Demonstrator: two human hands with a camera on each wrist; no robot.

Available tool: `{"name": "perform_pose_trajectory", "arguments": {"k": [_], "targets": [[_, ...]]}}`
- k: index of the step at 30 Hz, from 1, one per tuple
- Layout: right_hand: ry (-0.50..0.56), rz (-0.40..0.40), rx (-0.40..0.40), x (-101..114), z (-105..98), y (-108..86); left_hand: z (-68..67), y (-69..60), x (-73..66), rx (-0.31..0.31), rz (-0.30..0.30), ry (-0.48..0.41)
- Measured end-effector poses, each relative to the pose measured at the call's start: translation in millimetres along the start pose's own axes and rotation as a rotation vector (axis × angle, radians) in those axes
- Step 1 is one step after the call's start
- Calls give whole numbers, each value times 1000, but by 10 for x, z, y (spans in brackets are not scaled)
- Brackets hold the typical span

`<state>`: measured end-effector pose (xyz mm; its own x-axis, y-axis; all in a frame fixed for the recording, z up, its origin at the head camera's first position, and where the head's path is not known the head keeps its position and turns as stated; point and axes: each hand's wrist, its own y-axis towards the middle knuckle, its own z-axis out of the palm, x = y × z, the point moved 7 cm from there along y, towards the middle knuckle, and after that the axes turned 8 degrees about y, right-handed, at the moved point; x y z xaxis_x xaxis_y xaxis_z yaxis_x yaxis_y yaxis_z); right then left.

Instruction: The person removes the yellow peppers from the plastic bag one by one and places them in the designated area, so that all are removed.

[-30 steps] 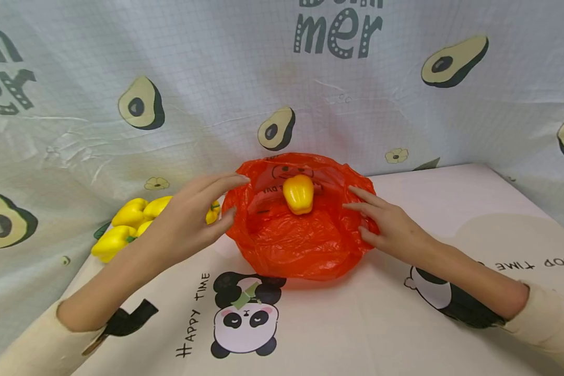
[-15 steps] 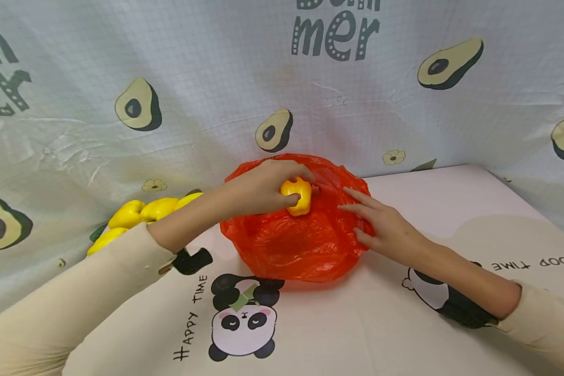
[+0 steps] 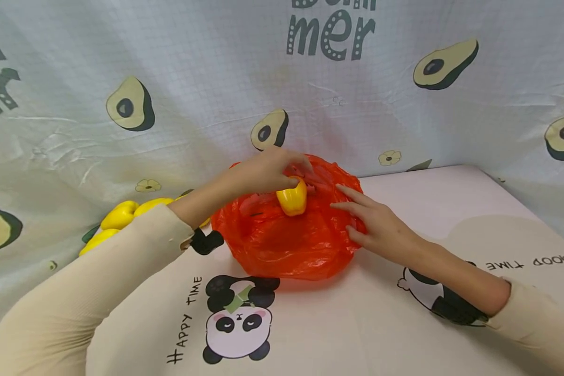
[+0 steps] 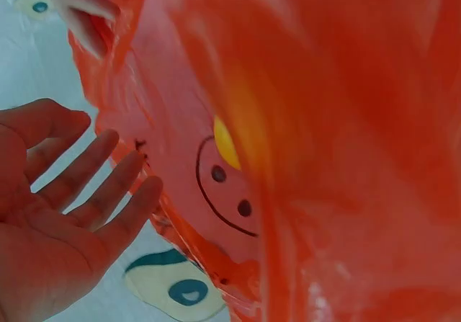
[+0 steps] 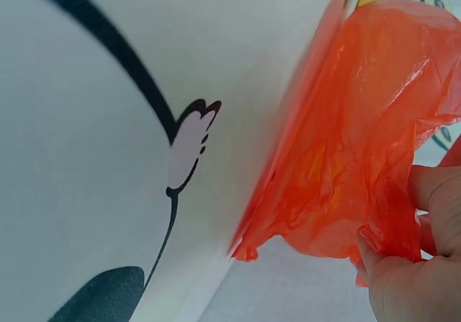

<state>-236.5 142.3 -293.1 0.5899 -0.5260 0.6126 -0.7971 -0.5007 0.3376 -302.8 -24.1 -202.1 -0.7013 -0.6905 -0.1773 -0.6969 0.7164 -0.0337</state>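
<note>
A thin red plastic bag (image 3: 286, 250) lies on the table with its mouth spread towards me. Inside it rests a yellow bell pepper (image 3: 292, 201), of which only a sliver shows in the left wrist view. My left hand (image 3: 265, 169) is just above the pepper, inside the bag's mouth. In the left wrist view, that hand's fingers (image 4: 94, 185) are spread, with nothing between them. My right hand (image 3: 380, 232) holds the bag's right rim. The right wrist view has its thumb and fingers on either side of the red film.
Several yellow bell peppers (image 3: 119, 214) lie at the table's left back corner, partly hidden by my left sleeve (image 3: 136, 266). A printed curtain (image 3: 207, 68) hangs behind the table (image 3: 338, 324), close to the bag's back rim.
My left hand went from the bag's left rim to the pepper inside, had its fingers around it, and now sits slightly higher with them off it. The right hand stays at the rim.
</note>
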Motion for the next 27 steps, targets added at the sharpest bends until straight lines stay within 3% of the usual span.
{"name": "perform_pose_trajectory", "arguments": {"k": [9,18,23,27], "targets": [[-12,-4,-2,6,-3,2,117,206,250,151,-88,14],[-22,-29,-15,18,-13,-7,282,403,401,227,-147,37],[-4,-22,-10,9,1,-21,372,457,469,224,-200,16],[-3,-19,-12,-6,9,-32,436,506,525,180,-202,-15]]}}
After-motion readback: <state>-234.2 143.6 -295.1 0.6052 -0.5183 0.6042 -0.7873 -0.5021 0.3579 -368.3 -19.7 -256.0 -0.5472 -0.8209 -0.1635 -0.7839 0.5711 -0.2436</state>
